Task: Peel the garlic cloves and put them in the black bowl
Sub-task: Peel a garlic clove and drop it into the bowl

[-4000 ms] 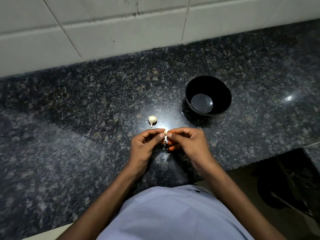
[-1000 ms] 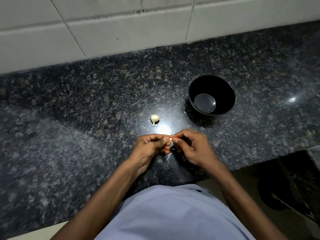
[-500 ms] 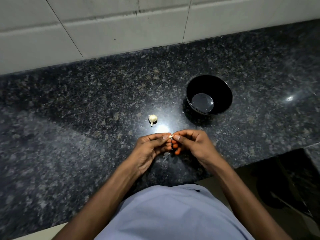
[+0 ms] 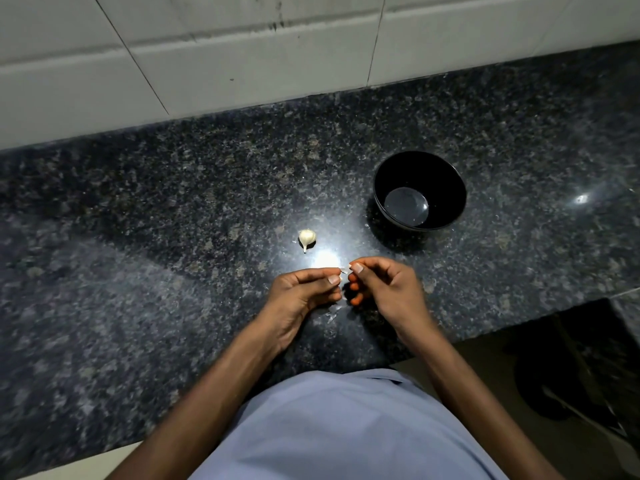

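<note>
Both hands meet over the worktop (image 4: 173, 237): left hand (image 4: 301, 296) pinches a mostly hidden garlic clove (image 4: 340, 278), right hand (image 4: 384, 289) pinches its skin (image 4: 344, 270). The spare clove (image 4: 307, 238) lies tip toward the person, left of the black bowl (image 4: 419, 190).

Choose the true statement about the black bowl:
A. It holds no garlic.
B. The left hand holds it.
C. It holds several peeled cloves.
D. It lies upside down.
A: the black bowl stands upright on the counter with only its bare bottom showing.
</note>
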